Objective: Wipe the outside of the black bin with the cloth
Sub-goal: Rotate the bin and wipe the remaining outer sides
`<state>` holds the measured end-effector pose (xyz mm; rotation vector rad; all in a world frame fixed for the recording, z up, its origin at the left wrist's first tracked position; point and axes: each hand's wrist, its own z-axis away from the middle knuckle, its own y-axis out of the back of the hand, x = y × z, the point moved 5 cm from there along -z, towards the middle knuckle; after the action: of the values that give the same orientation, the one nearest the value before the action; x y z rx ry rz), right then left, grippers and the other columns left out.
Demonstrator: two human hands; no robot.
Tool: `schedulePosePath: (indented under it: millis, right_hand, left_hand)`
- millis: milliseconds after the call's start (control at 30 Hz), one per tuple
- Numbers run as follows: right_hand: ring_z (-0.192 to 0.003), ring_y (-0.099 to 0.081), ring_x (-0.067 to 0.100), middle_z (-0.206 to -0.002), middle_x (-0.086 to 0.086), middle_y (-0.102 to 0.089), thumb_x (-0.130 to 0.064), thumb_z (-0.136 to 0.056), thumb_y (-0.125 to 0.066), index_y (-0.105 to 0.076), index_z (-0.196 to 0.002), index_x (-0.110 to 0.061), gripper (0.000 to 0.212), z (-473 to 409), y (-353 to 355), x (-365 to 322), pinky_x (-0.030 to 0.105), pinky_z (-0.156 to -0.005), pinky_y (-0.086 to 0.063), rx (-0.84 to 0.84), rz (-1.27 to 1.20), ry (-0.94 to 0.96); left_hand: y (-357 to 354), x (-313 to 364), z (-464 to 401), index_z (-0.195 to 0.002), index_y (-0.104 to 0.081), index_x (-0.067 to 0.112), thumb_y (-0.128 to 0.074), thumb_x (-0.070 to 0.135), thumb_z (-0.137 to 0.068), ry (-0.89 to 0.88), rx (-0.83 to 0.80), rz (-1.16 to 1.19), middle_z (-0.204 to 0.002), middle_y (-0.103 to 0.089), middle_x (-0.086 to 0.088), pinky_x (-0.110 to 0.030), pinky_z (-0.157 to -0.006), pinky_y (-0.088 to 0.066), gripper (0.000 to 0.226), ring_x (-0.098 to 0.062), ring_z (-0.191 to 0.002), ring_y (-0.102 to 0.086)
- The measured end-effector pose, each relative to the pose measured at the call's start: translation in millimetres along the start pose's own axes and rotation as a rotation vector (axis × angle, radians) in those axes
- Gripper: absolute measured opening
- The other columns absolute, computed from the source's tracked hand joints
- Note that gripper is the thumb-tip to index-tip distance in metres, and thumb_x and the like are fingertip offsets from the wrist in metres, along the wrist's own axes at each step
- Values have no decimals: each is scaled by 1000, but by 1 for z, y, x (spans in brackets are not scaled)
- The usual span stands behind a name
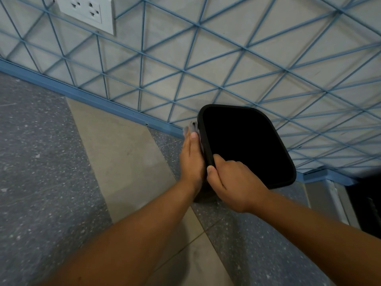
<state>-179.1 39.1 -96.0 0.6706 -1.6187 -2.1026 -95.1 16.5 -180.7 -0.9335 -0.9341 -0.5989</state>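
Note:
The black bin point(268, 129) stands on the floor against the wall, its dark open mouth facing up at me. My right hand point(233, 182) grips the bin's near rim, thumb outside and fingers over the edge. My left hand point(192, 159) lies flat against the bin's left outer side, pressing a grey cloth point(191, 127) to it. Only a crumpled bit of the cloth shows past my fingertips; the rest is hidden under the hand.
A pale wall with a blue diagonal line pattern point(185, 69) and a blue skirting point(82, 96) runs behind the bin. A white double socket point(86, 11) sits at upper left. The floor is grey speckled and beige tiles point(115, 151). A dark object point(365, 203) stands at right.

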Motion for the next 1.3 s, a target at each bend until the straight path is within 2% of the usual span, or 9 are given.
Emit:
schedulePosePath:
  millis: [133,233,433,600,800,967,1033,1133,1300]
  right_hand:
    - [-71,-58,27,-81,8,-62,-39,-99,-25,-46,-101,-17,30,1,0,0,43,-69,-48,-4,9,7]
    - [-71,-58,27,-81,8,-62,-39,-98,-25,-47,-101,-17,31,1,0,0,44,-69,-48,-1,10,5]
    - [-71,-59,28,-82,8,-63,-38,-99,-26,-46,-100,-17,29,3,0,1,43,-69,-48,-12,-6,13]
    - [-69,-58,27,-80,8,-62,-39,-98,-26,-46,-99,-17,29,2,0,1,41,-67,-47,10,3,13]
    - [-60,-49,21,-73,4,-56,-38,-98,-27,-42,-93,-19,25,2,-2,1,36,-59,-38,8,21,1]
    - [-62,-53,22,-74,5,-58,-38,-97,-28,-45,-94,-17,27,1,-1,1,39,-61,-45,7,-3,-5]
    - [-62,-52,22,-75,5,-58,-38,-97,-28,-43,-93,-18,25,2,-2,1,38,-60,-42,0,-2,7]
    - [-61,-51,22,-74,4,-57,-39,-97,-28,-42,-93,-20,24,2,-1,1,36,-59,-40,-3,6,20]
    - [-68,-58,27,-78,7,-62,-39,-97,-28,-47,-99,-17,29,2,-1,1,43,-67,-48,-7,3,17]
  left_hand:
    - [0,-9,26,-158,-49,-5,-38,42,-112,-18,-69,-38,-164,-52,-27,-57,-133,-33,67,-40,-159,-44]
    - [6,-14,13,-152,-58,6,-35,24,-119,38,-43,6,-152,-66,-12,-48,-130,-40,43,-24,-145,-60]
    - [-2,-14,26,-159,-46,-8,-38,40,-112,2,-80,7,-168,-44,-31,-58,-136,-26,68,-43,-164,-34]
    - [0,-4,10,-166,-41,6,-32,22,-119,-10,-6,22,-176,-38,-8,-47,-140,-22,50,-21,-167,-31]
    - [1,-33,28,-146,-49,-22,-37,30,-118,102,-95,-19,-149,-51,-47,-66,-125,-35,60,-59,-148,-44]
    - [-1,-5,13,-165,-45,6,-40,37,-117,26,0,48,-174,-43,-15,-47,-139,-26,57,-26,-167,-34]
    - [0,-12,21,-161,-46,-3,-39,46,-109,7,-38,-13,-170,-45,-25,-53,-137,-29,72,-38,-165,-34]
    - [5,-35,20,-148,-54,-15,-37,32,-118,89,-93,-50,-149,-56,-41,-65,-126,-37,58,-55,-148,-48]
    - [0,-7,14,-167,-41,6,-37,41,-114,-11,-10,6,-177,-37,-15,-49,-140,-23,63,-27,-169,-28]
